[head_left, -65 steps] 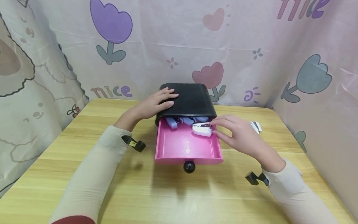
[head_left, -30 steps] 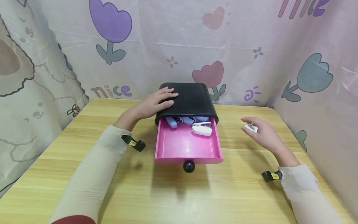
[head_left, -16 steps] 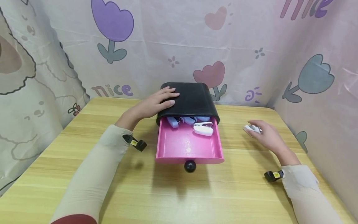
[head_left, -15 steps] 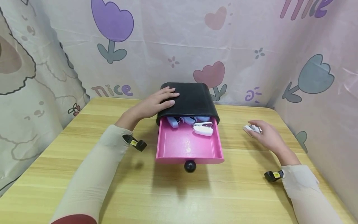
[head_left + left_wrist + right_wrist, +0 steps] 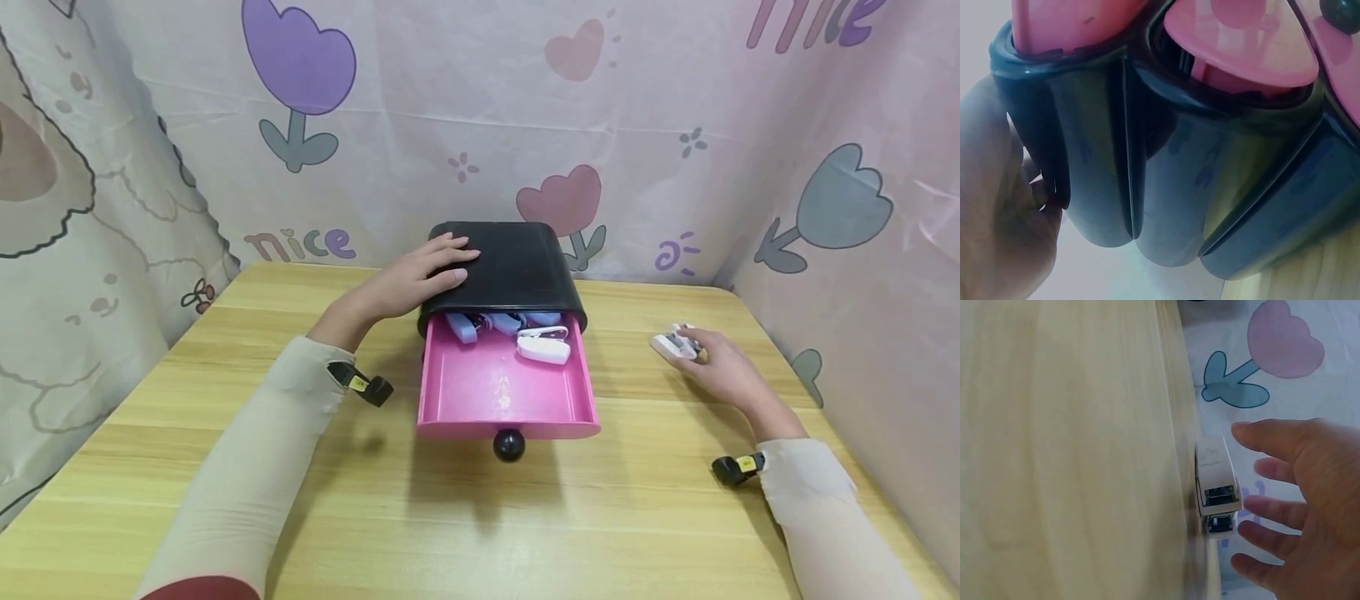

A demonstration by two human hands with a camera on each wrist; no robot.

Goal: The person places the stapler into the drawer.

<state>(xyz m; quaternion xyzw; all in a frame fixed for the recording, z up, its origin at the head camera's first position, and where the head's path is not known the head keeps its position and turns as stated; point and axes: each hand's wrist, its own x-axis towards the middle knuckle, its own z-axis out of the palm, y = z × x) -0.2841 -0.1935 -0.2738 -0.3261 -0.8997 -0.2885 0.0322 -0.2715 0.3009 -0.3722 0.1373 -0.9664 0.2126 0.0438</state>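
Observation:
My left hand (image 5: pixel 412 279) rests with spread fingers on top of the black drawer cabinet (image 5: pixel 517 267). In the left wrist view, the hand (image 5: pixel 1010 206) lies along the cabinet's rounded side (image 5: pixel 1091 169). A pink drawer (image 5: pixel 472 392) is pulled out, its black knob (image 5: pixel 509 446) facing me. Inside it, at the back right, lies a white stapler (image 5: pixel 543 350). Several lilac staplers (image 5: pixel 462 327) lie along the back, partly under the cabinet top. On the table at right, my right hand (image 5: pixel 723 367) is at another white stapler (image 5: pixel 663 345); the right wrist view shows its fingers spread beside this stapler (image 5: pixel 1216 465).
The wooden table (image 5: pixel 300 500) meets a patterned curtain (image 5: pixel 420 150) at the back and both sides. Other pink drawer fronts (image 5: pixel 1241 50) show in the left wrist view. A small black camera is strapped to each wrist.
My right hand has left the white stapler in the drawer and moved right to the one on the table, drawing back slightly over the last second. My left hand stays put.

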